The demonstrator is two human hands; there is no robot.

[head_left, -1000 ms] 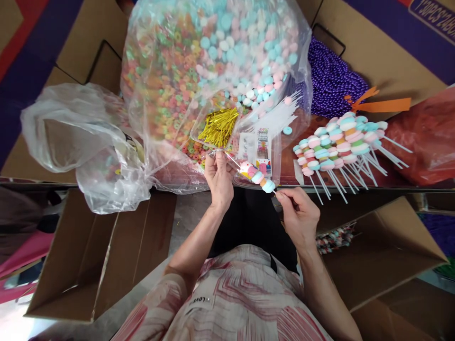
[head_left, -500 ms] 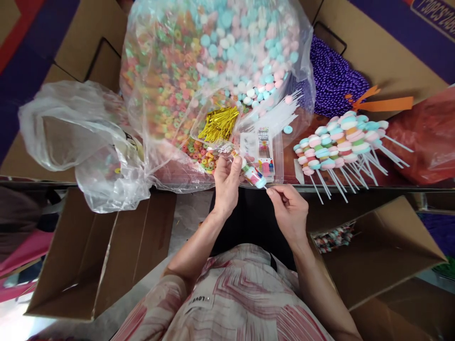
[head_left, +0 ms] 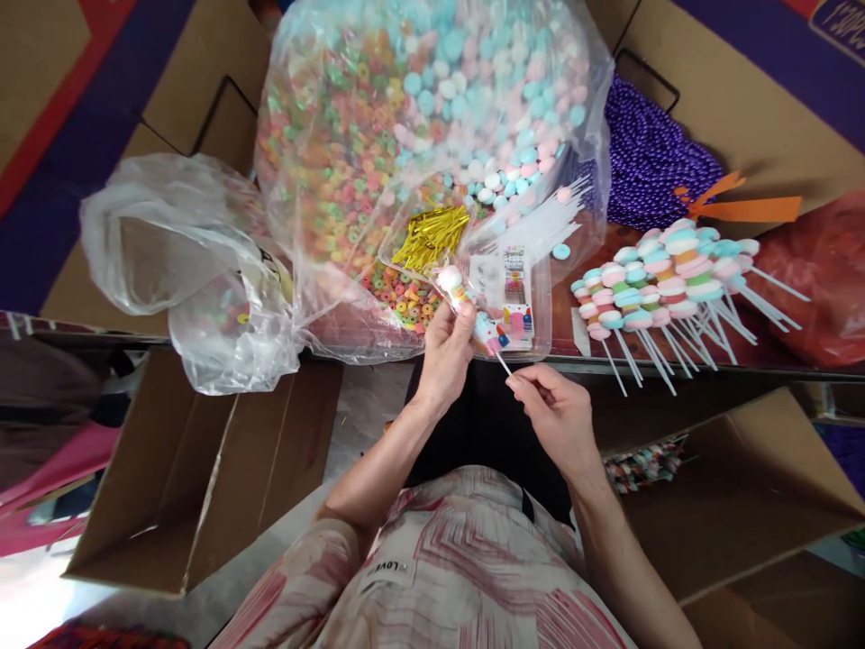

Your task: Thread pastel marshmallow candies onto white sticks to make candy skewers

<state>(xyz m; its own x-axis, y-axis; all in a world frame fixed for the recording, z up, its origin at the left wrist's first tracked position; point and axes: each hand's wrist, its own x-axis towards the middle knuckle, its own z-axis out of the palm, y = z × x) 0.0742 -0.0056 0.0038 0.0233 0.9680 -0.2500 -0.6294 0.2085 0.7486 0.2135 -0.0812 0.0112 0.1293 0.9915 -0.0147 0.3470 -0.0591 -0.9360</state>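
Note:
My left hand (head_left: 447, 353) is closed round a candy skewer (head_left: 466, 305), a white stick threaded with pastel discs inside a thin clear sleeve. The skewer slants up and to the left over the table's front edge. My right hand (head_left: 558, 416) pinches the bare lower end of the stick (head_left: 504, 364), just below and right of the left hand. Behind them a clear plastic tray (head_left: 533, 270) holds gold twist ties (head_left: 432, 238), white sticks (head_left: 541, 221) and printed cards.
A big clear bag of coloured ring and disc candies (head_left: 419, 117) fills the table's back. Finished skewers (head_left: 666, 275) lie in a pile at the right, near purple beads (head_left: 649, 162). A crumpled plastic bag (head_left: 195, 270) sits left. Open cardboard boxes (head_left: 195, 469) stand on the floor.
The skewer has slid up and left through my left hand, so most candies now stick out above it. My right hand followed along the stick's lower end. The camera view shifted slightly.

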